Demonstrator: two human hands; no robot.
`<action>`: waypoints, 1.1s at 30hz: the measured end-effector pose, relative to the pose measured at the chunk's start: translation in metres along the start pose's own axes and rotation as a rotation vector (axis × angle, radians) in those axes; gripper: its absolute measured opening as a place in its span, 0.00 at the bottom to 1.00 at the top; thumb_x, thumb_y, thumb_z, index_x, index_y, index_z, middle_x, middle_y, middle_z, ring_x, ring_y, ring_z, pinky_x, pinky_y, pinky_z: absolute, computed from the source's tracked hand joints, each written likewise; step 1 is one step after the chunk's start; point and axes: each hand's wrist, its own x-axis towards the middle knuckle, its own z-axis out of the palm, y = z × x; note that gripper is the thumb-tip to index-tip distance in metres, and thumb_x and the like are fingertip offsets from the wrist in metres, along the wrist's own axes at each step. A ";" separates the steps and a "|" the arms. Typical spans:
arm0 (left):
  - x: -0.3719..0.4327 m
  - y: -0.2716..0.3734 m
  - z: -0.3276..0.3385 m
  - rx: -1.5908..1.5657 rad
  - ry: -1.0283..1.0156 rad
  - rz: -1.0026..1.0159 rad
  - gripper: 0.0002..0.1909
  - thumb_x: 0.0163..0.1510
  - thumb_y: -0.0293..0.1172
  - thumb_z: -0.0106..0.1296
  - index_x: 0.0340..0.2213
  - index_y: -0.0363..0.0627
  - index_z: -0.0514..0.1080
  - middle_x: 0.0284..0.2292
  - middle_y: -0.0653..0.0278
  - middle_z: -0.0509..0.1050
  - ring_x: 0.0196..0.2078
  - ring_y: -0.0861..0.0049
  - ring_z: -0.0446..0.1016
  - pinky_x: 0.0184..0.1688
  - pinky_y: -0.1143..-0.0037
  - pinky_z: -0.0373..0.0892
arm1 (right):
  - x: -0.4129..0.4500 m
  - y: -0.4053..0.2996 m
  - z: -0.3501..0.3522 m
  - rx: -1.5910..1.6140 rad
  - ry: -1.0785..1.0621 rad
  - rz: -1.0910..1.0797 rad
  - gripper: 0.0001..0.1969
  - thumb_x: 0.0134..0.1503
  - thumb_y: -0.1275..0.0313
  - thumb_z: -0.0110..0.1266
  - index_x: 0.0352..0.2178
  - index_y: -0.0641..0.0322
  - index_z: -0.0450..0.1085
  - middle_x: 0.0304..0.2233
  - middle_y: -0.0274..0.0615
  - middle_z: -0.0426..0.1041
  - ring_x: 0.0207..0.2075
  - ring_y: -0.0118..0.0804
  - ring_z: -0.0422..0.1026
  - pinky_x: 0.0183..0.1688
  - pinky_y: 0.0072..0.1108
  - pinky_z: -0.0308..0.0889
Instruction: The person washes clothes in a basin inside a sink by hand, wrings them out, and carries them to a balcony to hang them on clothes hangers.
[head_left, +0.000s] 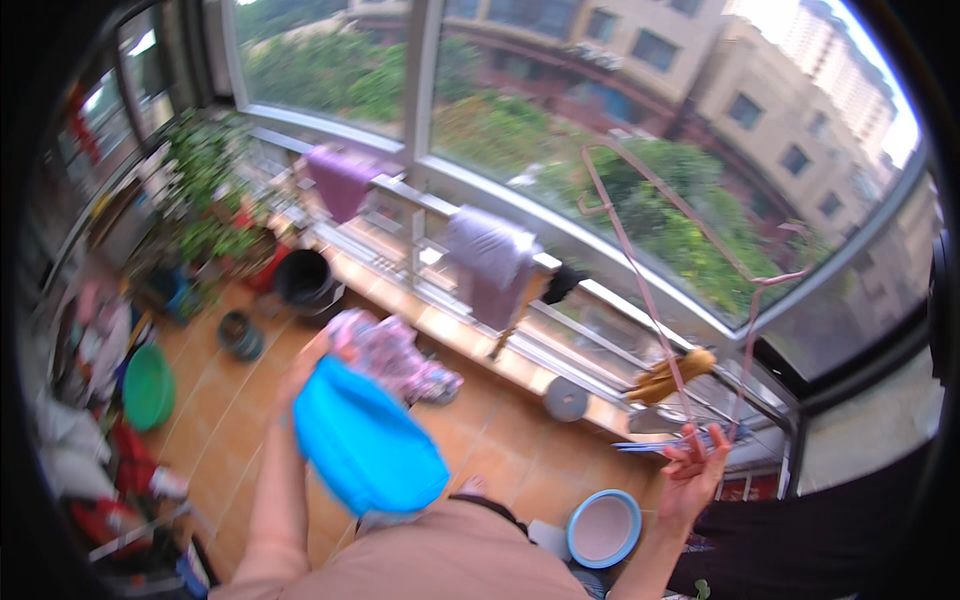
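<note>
My left hand (306, 360) grips a bunched pink patterned cloth (382, 349) and a bright blue fabric piece (367, 435). The blue piece hangs in front of my body and hides part of the fingers. To the right, my right hand (696, 469) holds a thin pink clothes hanger (637, 259) by its lower end. The hanger stands up in front of the window, its hook towards the upper left. A few blue rods (645, 446) show beside the right fingers; whether the hand touches them is unclear.
A windowsill rail carries a purple cloth (341, 180) and a grey-lilac towel (491, 259). Potted plants (206, 172) and a black bucket (304, 277) stand at left, near a green basin (148, 388). A blue-rimmed basin (604, 529) sits on the tiled floor (217, 420). Dark fabric (795, 540) hangs at right.
</note>
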 end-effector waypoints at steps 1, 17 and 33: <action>0.010 0.003 0.004 0.047 -0.041 0.007 0.27 0.56 0.47 0.49 0.52 0.43 0.62 0.33 0.66 0.73 0.31 0.81 0.71 0.33 0.77 0.71 | -0.010 0.021 0.005 0.005 0.007 0.118 0.23 0.64 0.55 0.35 0.49 0.63 0.60 0.36 0.58 0.74 0.26 0.41 0.77 0.19 0.16 0.72; -0.020 0.036 0.001 0.043 -0.041 -0.070 0.17 0.60 0.40 0.44 0.42 0.37 0.66 0.30 0.54 0.76 0.30 0.70 0.77 0.33 0.72 0.75 | -0.050 0.088 0.071 -0.204 -0.631 0.222 0.23 0.65 0.57 0.32 0.45 0.70 0.61 0.32 0.60 0.74 0.25 0.49 0.76 0.24 0.26 0.73; -0.053 0.073 0.003 0.076 -0.259 -0.066 0.31 0.60 0.53 0.36 0.45 0.30 0.65 0.33 0.45 0.75 0.34 0.64 0.77 0.35 0.69 0.76 | 0.014 0.104 0.101 0.030 -0.824 0.274 0.24 0.65 0.58 0.32 0.47 0.71 0.61 0.27 0.56 0.73 0.27 0.45 0.76 0.28 0.27 0.73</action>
